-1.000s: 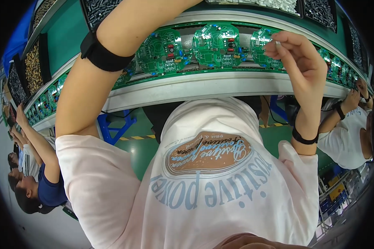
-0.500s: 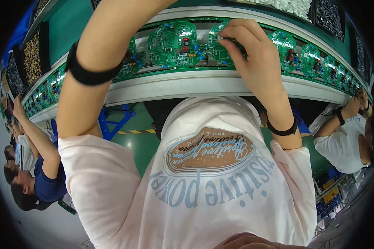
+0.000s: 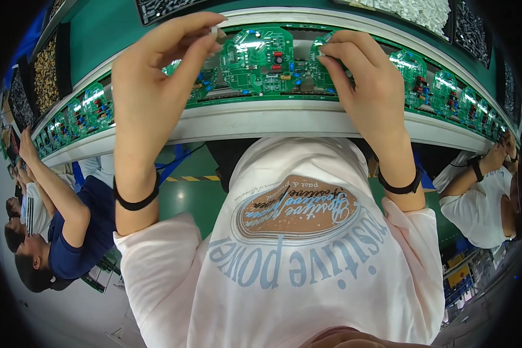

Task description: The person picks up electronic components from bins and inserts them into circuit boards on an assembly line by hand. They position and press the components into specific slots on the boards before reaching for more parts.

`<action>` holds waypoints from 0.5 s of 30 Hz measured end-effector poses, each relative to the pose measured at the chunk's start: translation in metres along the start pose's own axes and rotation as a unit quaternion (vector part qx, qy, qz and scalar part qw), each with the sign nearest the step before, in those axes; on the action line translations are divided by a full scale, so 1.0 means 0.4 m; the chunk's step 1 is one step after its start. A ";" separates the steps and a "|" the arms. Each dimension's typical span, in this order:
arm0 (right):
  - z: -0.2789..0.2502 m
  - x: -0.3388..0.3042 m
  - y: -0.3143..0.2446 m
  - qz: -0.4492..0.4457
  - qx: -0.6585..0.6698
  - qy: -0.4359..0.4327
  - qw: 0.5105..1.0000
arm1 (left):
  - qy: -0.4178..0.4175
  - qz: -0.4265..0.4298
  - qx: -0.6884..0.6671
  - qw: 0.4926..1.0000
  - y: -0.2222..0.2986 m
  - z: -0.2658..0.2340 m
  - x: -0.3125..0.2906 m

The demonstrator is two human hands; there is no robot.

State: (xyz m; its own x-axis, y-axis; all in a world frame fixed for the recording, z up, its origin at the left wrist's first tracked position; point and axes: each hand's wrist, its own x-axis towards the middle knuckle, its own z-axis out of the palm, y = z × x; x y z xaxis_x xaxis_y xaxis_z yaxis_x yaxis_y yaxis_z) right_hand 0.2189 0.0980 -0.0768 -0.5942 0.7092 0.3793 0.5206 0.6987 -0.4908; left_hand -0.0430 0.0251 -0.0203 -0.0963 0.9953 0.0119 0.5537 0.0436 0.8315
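Note:
My left hand [image 3: 148, 87] is raised over the line, its thumb and fingertips pinched on a small white component [image 3: 214, 31]. Just right of that part lies a green circuit board [image 3: 255, 61] fitted with red, blue and black components. My right hand [image 3: 371, 81] reaches onto the neighbouring green circuit board [image 3: 316, 72]. Its thumb and index finger close on another small white component [image 3: 321, 53] at the board's upper part, and I cannot tell whether that part is seated. The hand covers much of this board.
A pale metal rail [image 3: 307, 111] edges the row of boards on my side. Beyond the row are a tray of white parts [image 3: 412, 13] and trays of dark parts [image 3: 472, 32]. Tan parts [image 3: 45, 81] fill a tray at far left. Co-workers' arms [image 3: 55, 180] reach the line on both sides.
My left hand has come back from beyond the upper edge and now shows a white component in its fingertips. My right hand stays at the same board, and the view has shifted slightly.

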 end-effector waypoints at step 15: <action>-0.081 0.014 0.000 0.012 0.025 -0.015 1.000 | 0.031 0.115 0.256 0.959 -0.055 0.058 -0.029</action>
State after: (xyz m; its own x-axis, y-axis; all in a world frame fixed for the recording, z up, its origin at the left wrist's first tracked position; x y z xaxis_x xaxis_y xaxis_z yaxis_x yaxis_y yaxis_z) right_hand 0.2351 0.1050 -0.0493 -0.5999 0.7221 0.3444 0.5044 0.6755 -0.5378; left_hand -0.0349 0.0147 -0.0514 0.0357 0.9773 0.2088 0.8981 -0.1229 0.4222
